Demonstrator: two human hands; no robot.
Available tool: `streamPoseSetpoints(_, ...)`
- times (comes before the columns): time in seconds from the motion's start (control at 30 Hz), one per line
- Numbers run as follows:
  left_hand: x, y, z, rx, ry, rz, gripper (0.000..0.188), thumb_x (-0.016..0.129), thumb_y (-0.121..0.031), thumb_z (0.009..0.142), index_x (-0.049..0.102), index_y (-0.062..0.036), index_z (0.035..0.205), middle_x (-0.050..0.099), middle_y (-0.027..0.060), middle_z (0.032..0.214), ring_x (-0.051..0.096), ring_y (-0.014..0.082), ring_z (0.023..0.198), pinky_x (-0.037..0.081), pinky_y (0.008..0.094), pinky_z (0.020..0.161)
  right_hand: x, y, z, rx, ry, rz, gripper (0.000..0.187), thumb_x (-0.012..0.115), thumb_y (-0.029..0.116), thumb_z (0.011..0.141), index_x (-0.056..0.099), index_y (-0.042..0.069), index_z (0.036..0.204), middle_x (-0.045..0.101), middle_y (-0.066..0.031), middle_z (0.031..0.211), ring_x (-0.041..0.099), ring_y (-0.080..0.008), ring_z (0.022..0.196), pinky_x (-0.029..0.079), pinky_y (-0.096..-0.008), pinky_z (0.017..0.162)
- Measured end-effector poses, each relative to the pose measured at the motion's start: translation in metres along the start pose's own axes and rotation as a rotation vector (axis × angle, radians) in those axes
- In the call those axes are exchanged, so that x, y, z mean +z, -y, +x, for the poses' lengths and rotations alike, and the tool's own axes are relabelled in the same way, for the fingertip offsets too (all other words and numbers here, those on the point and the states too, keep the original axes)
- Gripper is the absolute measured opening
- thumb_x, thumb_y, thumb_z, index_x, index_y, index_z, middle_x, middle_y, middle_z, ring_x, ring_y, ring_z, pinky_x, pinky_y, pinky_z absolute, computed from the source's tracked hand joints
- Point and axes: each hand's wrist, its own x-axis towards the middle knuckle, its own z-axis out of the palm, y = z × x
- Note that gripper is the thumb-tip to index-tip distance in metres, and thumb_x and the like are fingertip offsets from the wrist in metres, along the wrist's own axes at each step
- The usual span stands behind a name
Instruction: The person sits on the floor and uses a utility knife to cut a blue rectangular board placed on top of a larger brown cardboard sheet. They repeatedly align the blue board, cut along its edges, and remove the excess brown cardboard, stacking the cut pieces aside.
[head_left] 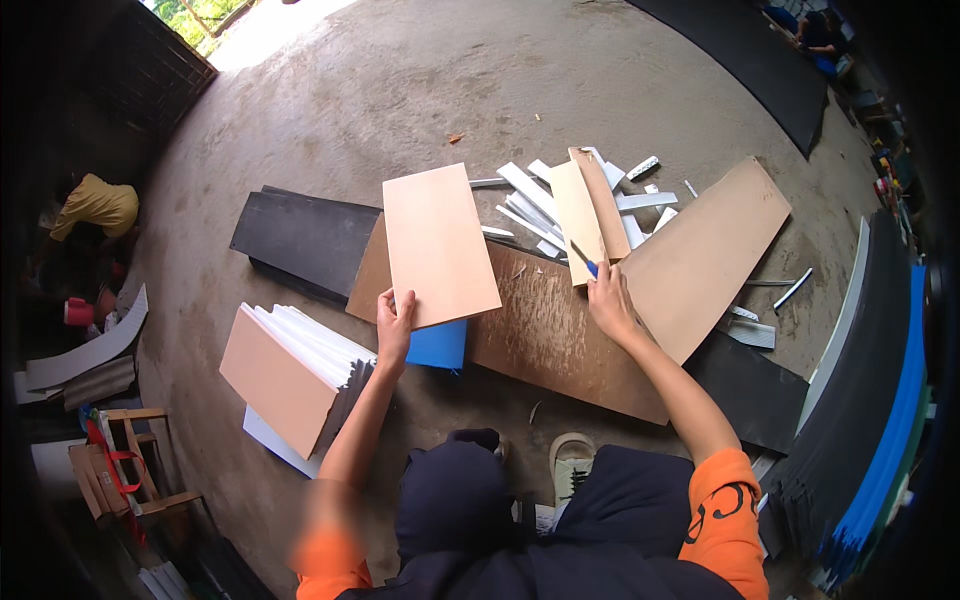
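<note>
A: So what's up at that scuffed brown board point(560, 345)?

B: Left hand point(396, 315) has its grip pinched on a tan sheet point(440, 245) over the board's left end. Right hand point(612, 300) has its grip wrapped round a blue-handled knife point(591, 267) by the far edge. Handling between cuts, imo.

A: Next?

B: Any cut calls for the sheet flat and steady.

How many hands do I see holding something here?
2: the left hand holds a tan sheet, and the right hand a blue-handled cutter. Hands of the yellow-shirted person and the person at upper right are unclear.
</note>
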Motion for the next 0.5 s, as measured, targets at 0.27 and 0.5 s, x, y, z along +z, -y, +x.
streamPoseSetpoints(0.27, 0.028, 0.031, -0.014, 0.103, -0.078, -0.093, 0.036, 0.049, -0.027, 0.091, 0.040, 0.0017, 0.109, 0.057, 0.0057, 0.085, 0.051, 0.0066, 0.075, 0.042, 0.0199, 0.065, 0.030, -0.003, -0.030, -0.309, 0.169, -0.479, 0.043, 0.049, 0.008, 0.075, 0.042, 0.000, 0.116, 0.041, -0.0150, 0.110, 0.037, -0.0275, 0.109, 0.033, -0.0485, 0.086)
streamPoseSetpoints(0.5, -0.001, 0.009, -0.069, 0.200, -0.122, -0.070, 0.055, 0.046, -0.022, 0.091, 0.022, 0.0000, 0.136, 0.052, 0.0155, 0.117, 0.051, 0.0160, 0.102, 0.039, 0.0274, 0.088, 0.003, 0.102, -0.017, 0.018, 0.618, 0.869, 0.049, 0.039, 0.027, 0.092, 0.025, 0.003, 0.132, 0.050, -0.0203, 0.104, 0.058, -0.0275, 0.085, 0.048, -0.0373, 0.068)
